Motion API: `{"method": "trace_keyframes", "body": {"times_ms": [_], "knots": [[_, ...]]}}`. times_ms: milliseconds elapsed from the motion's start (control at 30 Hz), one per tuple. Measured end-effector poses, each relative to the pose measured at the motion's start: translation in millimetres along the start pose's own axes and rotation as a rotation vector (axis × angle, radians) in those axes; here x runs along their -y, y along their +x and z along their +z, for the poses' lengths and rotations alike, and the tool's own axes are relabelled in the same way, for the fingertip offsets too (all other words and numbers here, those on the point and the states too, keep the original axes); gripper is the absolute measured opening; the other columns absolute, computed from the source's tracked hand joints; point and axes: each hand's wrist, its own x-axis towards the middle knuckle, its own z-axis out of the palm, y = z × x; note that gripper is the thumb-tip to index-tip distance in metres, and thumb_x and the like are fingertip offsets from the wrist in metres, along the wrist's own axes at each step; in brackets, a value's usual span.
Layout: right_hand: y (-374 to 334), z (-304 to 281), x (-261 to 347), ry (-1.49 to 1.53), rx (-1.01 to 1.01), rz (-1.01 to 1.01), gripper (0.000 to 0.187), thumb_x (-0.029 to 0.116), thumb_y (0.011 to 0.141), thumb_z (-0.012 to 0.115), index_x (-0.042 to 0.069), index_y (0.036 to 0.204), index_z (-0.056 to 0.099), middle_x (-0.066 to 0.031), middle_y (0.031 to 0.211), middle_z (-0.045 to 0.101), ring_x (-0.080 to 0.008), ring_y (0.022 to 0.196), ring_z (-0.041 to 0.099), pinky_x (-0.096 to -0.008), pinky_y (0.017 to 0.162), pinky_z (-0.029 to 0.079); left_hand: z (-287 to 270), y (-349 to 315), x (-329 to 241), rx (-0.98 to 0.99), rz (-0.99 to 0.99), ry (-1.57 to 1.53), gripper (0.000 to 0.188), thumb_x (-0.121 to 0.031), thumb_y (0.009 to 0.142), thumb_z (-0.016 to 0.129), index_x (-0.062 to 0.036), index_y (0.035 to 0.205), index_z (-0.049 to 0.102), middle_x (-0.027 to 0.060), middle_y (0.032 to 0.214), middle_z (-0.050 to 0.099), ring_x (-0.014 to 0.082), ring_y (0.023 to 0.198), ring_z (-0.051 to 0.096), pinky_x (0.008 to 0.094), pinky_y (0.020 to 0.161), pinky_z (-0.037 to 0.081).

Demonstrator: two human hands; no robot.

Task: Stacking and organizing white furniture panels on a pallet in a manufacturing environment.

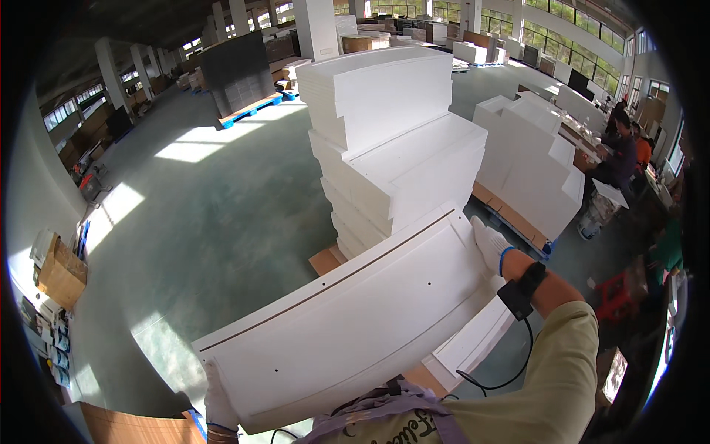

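Note:
A long white panel (347, 311) with a dark groove along its far edge and a few small dark holes is held up slantwise in front of me. At its lower left end, my white-gloved left hand (218, 403) grips the edge, its fingers partly hidden. My right hand (489, 246), in a white glove with a blue cuff, closes on the panel's right end. A tall stepped stack of white panels (399, 96) stands just beyond the held panel. Beneath the held panel's right side lies another white panel (473, 337).
Another white stack (529, 148) rests on a blue pallet (518, 226) to the right. Seated people (617, 159) work along the right side. A dark stack (238, 74) on a blue pallet is far left. Cardboard boxes (61, 274) stand at the left wall.

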Motion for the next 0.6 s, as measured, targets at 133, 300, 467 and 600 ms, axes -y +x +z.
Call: {"method": "trace_keyframes", "body": {"times_ms": [133, 300, 467, 600], "knots": [[25, 1, 9, 0.021, -0.117, 0.002, 0.066, 0.049, 0.090, 0.025, -0.007, 0.113, 0.052, -0.0236, 0.113, 0.056, -0.0313, 0.111, 0.051, -0.0379, 0.090, 0.039, 16, 83, -26, -0.026, -0.030, 0.113, 0.069, -0.059, 0.088, 0.038, -0.0008, 0.123, 0.047, 0.0108, 0.109, 0.057, 0.0201, 0.095, 0.057, 0.0304, 0.079, 0.048], [43, 0, 39, 0.353, -0.162, 0.138, 0.060, 0.046, 0.090, 0.032, -0.006, 0.115, 0.051, -0.0223, 0.105, 0.058, -0.0262, 0.103, 0.055, -0.0375, 0.085, 0.042, 52, 148, -72, 0.086, -0.084, 0.144, 0.069, -0.059, 0.088, 0.039, -0.0001, 0.123, 0.047, 0.0096, 0.103, 0.059, 0.0184, 0.093, 0.058, 0.0295, 0.076, 0.049], [97, -24, 11, -0.048, -0.179, -0.204, 0.061, 0.047, 0.089, 0.034, -0.006, 0.117, 0.049, -0.0172, 0.104, 0.057, -0.0237, 0.095, 0.055, -0.0336, 0.081, 0.044, 78, 201, -92, 0.161, -0.162, 0.152, 0.070, -0.059, 0.087, 0.039, 0.0004, 0.123, 0.047, 0.0097, 0.105, 0.058, 0.0188, 0.094, 0.057, 0.0287, 0.077, 0.048], [107, -24, 48, 0.356, -0.121, 0.114, 0.061, 0.046, 0.090, 0.029, -0.005, 0.117, 0.049, -0.0157, 0.101, 0.058, -0.0231, 0.091, 0.056, -0.0331, 0.080, 0.045, 105, 225, -104, 0.122, -0.195, 0.223, 0.072, -0.061, 0.087, 0.039, 0.0017, 0.120, 0.050, 0.0105, 0.109, 0.058, 0.0187, 0.095, 0.057, 0.0290, 0.078, 0.048]]}}
